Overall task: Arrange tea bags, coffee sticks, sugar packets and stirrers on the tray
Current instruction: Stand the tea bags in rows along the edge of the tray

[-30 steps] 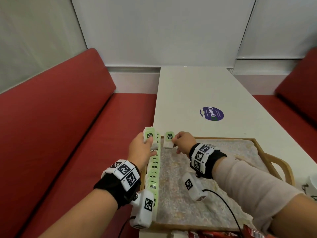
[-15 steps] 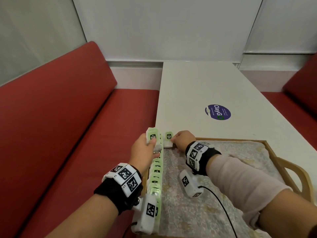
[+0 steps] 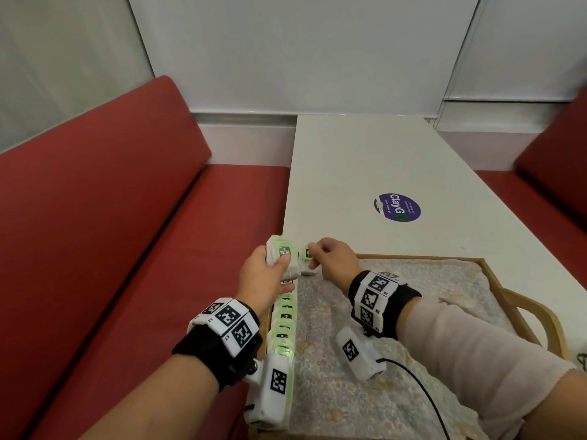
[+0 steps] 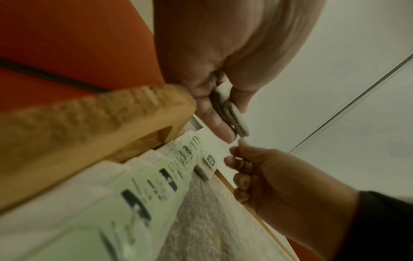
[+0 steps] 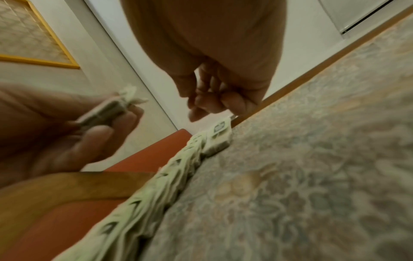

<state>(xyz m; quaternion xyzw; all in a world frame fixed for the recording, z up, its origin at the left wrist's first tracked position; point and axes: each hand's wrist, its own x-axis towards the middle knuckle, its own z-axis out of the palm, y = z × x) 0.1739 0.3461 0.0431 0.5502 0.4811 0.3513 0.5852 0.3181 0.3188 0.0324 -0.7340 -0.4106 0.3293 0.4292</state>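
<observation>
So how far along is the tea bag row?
A row of tea bags already lines the tray along its left edge. The left hand grips a small stack; the right hand places one at the far corner. No coffee, sugar or stirrers on the tray yet.

Black wristbands (image 3: 219, 347) carry white marker-printed blocks; a pale sleeve (image 3: 470, 354) covers the right forearm.

A long white table (image 3: 374, 173) runs away toward a pale grey panelled wall (image 3: 301, 49), with a round purple sticker (image 3: 397, 207) on its top. Red upholstered bench seats stand on both sides: the left bench (image 3: 104, 223) with a tall backrest, the right bench (image 3: 552, 185) only partly in view. The light is soft and even.
</observation>
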